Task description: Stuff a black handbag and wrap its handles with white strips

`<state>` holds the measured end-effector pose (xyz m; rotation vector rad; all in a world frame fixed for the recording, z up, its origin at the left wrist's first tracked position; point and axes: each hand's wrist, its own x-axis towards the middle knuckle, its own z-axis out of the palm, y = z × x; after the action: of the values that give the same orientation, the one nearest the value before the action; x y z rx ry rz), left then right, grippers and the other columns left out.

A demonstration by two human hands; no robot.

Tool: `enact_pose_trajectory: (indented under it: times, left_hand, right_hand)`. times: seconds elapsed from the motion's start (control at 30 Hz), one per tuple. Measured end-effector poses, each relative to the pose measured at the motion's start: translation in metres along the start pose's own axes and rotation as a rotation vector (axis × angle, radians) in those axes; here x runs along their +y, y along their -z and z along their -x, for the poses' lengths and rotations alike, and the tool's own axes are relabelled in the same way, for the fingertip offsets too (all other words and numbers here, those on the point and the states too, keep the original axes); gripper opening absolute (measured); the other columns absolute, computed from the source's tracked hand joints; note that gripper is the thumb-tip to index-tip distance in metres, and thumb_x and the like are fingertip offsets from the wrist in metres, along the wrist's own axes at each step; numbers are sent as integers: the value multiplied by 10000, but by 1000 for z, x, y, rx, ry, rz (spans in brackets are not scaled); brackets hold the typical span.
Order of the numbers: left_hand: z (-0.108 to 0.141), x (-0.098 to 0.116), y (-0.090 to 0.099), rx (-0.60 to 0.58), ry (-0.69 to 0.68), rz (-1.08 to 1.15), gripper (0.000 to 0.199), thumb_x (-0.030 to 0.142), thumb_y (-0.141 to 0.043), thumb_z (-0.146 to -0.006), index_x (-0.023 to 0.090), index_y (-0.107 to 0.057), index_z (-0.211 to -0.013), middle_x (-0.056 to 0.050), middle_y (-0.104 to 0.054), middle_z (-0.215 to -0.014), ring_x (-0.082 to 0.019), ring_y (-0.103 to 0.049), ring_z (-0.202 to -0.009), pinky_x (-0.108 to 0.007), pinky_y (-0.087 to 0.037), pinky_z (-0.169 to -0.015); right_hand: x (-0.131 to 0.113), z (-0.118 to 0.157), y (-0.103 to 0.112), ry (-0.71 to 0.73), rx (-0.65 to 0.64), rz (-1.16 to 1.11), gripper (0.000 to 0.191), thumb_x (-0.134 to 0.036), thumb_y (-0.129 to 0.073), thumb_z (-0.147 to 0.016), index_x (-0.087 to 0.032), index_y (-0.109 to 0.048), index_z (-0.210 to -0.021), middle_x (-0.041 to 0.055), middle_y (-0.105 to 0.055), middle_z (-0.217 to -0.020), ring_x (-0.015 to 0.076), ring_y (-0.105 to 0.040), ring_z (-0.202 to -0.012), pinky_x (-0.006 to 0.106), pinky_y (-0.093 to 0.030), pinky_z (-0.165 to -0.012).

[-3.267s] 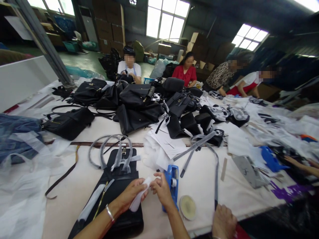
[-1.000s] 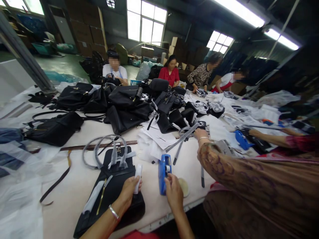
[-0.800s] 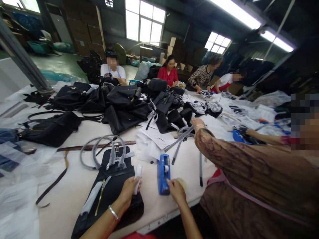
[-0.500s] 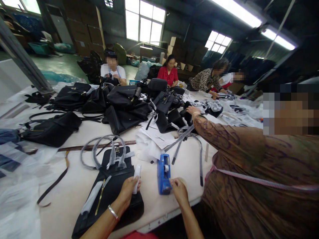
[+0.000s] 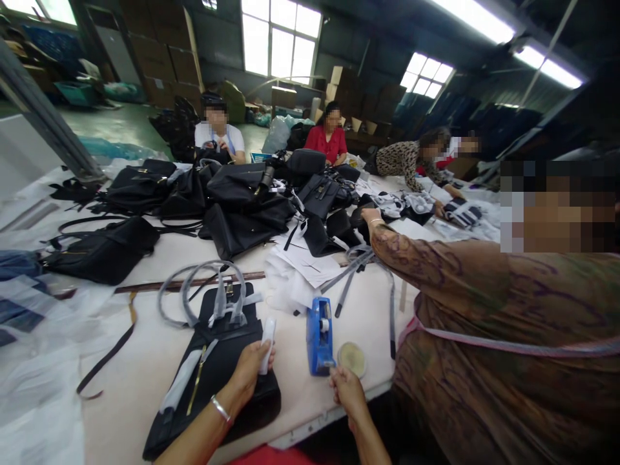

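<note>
A black handbag (image 5: 227, 361) with a gold zip and grey-wrapped handles lies on the table before me. Over its right side, my left hand (image 5: 252, 367) is closed around a white paper-wrapped strip (image 5: 268, 342), which points upward. My right hand (image 5: 347, 387) is closed in a pinch just off the near end of a blue tape dispenser (image 5: 317, 339). A short shiny bit of clear tape seems to run from the dispenser to the fingertips. Beside that hand a yellowish tape roll (image 5: 352, 358) lies flat.
A co-worker's arm (image 5: 416, 248) reaches in from the right to the black pieces. Black bags (image 5: 247, 223) are heaped across the table's middle. White sheets (image 5: 310, 265) and grey-wrapped straps (image 5: 351, 278) lie behind the dispenser. The table's near edge (image 5: 334, 420) runs close below my right hand.
My right hand has drawn slightly down toward me from the dispenser, baring the tape roll. My left hand keeps its hold on the strip. At the back right, a co-worker has leaned further right.
</note>
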<state>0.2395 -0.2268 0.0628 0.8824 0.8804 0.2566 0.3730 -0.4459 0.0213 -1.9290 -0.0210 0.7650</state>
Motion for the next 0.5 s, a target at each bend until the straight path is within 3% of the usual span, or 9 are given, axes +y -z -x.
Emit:
enact_pose_trajectory:
  times: [0.1,0.2,0.27,0.37,0.5]
  left_hand:
    - [2,1,0,3,-7,-6,366,449,-724,-698,105,-609,-748,-2,-578,-618,-70,-493,-499,-184,-421,-475]
    - [4,2,0,1,-20,1,390,476,-719,-689,108,-596,-721,1,-569,-598,-74,-487,-485,-193,-404,-466]
    - [4,1,0,4,-27,-2,399,489,-709,-688,110,-591,-727,3,-569,-600,-75,-483,-483,-199,-397,-469]
    - [2,-1,-2,5,-35,-20,404,503,-699,-678,121,-579,-726,10,-565,-595,-74,-469,-477,-202,-376,-470]
    - [1,1,-5,-16,-44,-75,388,492,-702,-649,133,-555,-650,20,-542,-547,-73,-438,-455,-206,-331,-457]
  right_hand:
    - [3,3,8,55,11,90,286,-491,-514,-714,-213,-473,-662,-17,-502,-553,109,-400,-429,227,-298,-440]
    - [3,13,15,220,105,439,154,-341,-497,-763,-218,-517,-672,17,-540,-572,167,-522,-536,252,-335,-523]
    - [-5,22,11,351,109,613,169,-312,-436,-820,-224,-542,-722,32,-579,-620,191,-565,-596,266,-361,-568]
    - [-35,33,-14,482,-60,533,238,-364,-377,-897,-231,-557,-818,22,-614,-700,182,-582,-638,260,-398,-614]
    - [-84,30,-63,527,-335,262,257,-399,-384,-919,-219,-564,-880,-10,-587,-701,137,-535,-560,227,-406,-553]
